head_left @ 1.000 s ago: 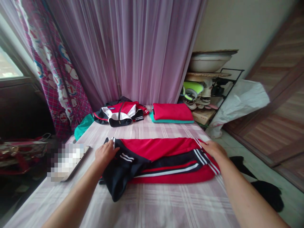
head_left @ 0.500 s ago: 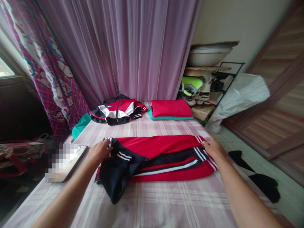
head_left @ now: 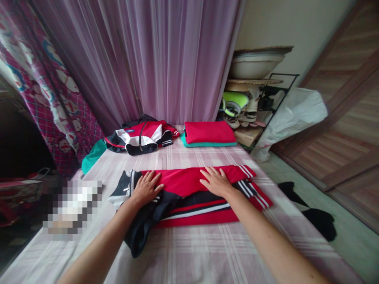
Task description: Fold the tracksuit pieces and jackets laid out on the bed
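Note:
A red and black jacket [head_left: 183, 179] with white stripes lies partly folded across the checked bedsheet in front of me. My left hand [head_left: 147, 188] rests flat on its collar end, fingers spread. Over the red sleeve, my right hand [head_left: 215, 181] also lies flat with its fingers apart. The striped cuffs and hem show at the right end. At the left, the white-edged collar sticks out, and a black part of the jacket hangs toward me.
A second red, white and black jacket [head_left: 141, 136] lies at the back. Beside it sits a folded red and teal stack [head_left: 211, 133]. A blurred-out flat object [head_left: 74, 205] is on the left. Beyond the right edge stand a shelf with shoes and a white bag [head_left: 296, 114].
Both hands have let go of the jacket's ends and moved inward, now flat on top. The collar at the left end has come into view. The camera has shifted slightly.

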Motion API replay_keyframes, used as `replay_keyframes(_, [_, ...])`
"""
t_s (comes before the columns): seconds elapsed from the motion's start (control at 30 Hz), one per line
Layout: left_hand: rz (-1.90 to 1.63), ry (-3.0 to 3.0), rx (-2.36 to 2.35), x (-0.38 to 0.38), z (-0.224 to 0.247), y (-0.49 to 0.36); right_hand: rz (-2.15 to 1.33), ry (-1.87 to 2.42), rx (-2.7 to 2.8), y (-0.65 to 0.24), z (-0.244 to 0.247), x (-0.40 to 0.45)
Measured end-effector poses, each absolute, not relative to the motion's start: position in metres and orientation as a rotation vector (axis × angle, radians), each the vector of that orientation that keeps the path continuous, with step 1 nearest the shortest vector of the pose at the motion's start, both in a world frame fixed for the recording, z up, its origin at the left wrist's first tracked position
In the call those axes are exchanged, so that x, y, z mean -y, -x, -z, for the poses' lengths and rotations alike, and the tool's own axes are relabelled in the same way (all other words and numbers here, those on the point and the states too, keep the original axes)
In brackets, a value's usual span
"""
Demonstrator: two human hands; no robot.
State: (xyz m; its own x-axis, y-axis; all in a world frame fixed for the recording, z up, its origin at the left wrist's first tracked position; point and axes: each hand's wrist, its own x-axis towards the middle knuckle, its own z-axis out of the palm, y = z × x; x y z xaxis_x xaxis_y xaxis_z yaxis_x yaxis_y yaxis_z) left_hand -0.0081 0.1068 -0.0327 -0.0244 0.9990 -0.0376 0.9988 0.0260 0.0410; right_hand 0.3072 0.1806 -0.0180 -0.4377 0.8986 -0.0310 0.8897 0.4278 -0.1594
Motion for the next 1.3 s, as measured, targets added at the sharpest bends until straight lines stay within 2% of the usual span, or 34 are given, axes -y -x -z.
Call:
replay_keyframes(0.17, [-0.007, -2.093, -2.263, -0.104, 0.03, 0.011, -0.222, 1.745, 2.714, -0.328, 0.029, -0.171])
replay_keyframes(0.37, [-0.002, -2.067, -2.275, -0.105, 0.028, 0.005, -0.168, 2.02, 2.486, -0.33, 0.009, -0.178])
replay_keyframes(0.5, [0.022, -2.046, -2.279, -0.104, 0.025, 0.004, -0.145, 1.721, 2.467, -0.277, -0.005, -0.179])
replay_keyframes(0.6, [0.036, -2.028, -2.283, -0.103, 0.024, 0.004, -0.323, 1.473, 2.688, -0.246, -0.001, -0.176])
replay_keyframes(0.67, [0.026, -2.022, -2.297, -0.103, 0.024, 0.004, -0.394, 1.476, 2.777, -0.247, 0.008, -0.178])
replay_keyframes(0.83, [0.04, -1.996, -2.314, -0.103, 0.023, 0.003, -0.228, 1.84, 2.581, -0.318, 0.018, -0.196])
replay_keyframes(0.93, [0.046, -1.994, -2.317, -0.103, 0.022, 0.002, -0.068, 1.924, 2.331, -0.373, 0.007, -0.211])
replay_keyframes(1.0, [0.046, -1.997, -2.317, -0.102, 0.022, 0.001, -0.011, 2.165, 2.08, -0.401, -0.003, -0.22])
replay_keyframes(1.13, [0.063, -2.006, -2.328, -0.102, 0.022, 0.001, -0.219, 2.553, 1.908, -0.431, -0.01, -0.234])
replay_keyframes(1.3, [0.052, -2.034, -2.348, -0.101, 0.024, 0.001, -0.385, 2.391, 1.949, -0.446, 0.01, -0.244])
